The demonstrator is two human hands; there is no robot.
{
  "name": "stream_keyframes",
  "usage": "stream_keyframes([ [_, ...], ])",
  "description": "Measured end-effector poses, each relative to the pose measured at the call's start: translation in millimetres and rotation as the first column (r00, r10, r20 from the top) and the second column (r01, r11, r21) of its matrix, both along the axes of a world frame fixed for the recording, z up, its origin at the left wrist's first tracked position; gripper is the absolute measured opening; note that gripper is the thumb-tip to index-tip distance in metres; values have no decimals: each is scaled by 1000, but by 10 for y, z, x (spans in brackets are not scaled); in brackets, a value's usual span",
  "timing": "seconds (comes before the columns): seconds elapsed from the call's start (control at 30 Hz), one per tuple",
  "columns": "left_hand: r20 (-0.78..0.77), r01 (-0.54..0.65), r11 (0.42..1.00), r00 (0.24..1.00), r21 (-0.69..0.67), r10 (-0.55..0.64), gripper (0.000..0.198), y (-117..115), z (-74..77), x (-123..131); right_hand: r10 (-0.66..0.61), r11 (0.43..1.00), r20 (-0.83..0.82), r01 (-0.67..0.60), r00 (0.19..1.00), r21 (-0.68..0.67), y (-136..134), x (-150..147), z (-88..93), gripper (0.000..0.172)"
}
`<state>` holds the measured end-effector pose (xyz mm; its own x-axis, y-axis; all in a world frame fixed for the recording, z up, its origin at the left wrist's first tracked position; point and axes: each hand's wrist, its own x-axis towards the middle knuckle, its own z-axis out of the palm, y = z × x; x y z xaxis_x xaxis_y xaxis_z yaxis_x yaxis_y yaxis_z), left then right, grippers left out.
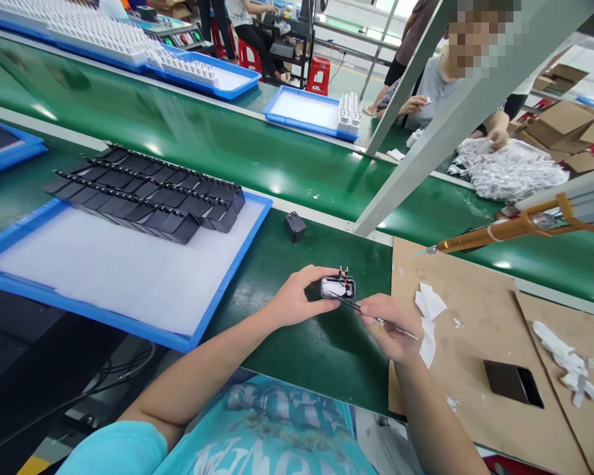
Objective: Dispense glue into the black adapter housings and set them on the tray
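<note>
The fingers of our left hand [297,300] pinch the small black case [352,288] by its sides, its uncovered face up, showing a white part [333,289], its pins [344,271] pointing away from us. The fingers of our right hand [393,326] close around a slim tool [400,330], its dark tip at the case's near edge. We hold both above the green tabletop [272,343], where a black block [294,226] sits just beyond. To our left, a blue-rimmed tray [232,270] bears rows of black cases [148,191]; to our right, cardboard [455,369] carries white scraps [429,302] and a hollow black box [509,381]. Across from us, a person [438,99] sits near a white heap [512,168].
</note>
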<state>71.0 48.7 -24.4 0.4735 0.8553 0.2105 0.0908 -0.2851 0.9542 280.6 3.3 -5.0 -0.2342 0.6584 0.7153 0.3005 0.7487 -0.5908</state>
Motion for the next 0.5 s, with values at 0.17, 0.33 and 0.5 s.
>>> stream_keyframes([
  [0.17, 2, 3, 1000, 1000, 13, -3, 46, 0, -1, 4, 4, 1000, 13, -4, 1000, 23, 5, 4, -8, 38],
  [0.33, -6, 11, 1000, 1000, 16, -11, 45, -6, 12, 0, -33, 998, 50, 31, 998, 49, -11, 32, -51, 41],
  [0.5, -26, -22, 1000, 999, 13, 22, 46, 3, -7, -3, -68, 994, 74, 61, 995, 85, -17, 57, -11, 37],
])
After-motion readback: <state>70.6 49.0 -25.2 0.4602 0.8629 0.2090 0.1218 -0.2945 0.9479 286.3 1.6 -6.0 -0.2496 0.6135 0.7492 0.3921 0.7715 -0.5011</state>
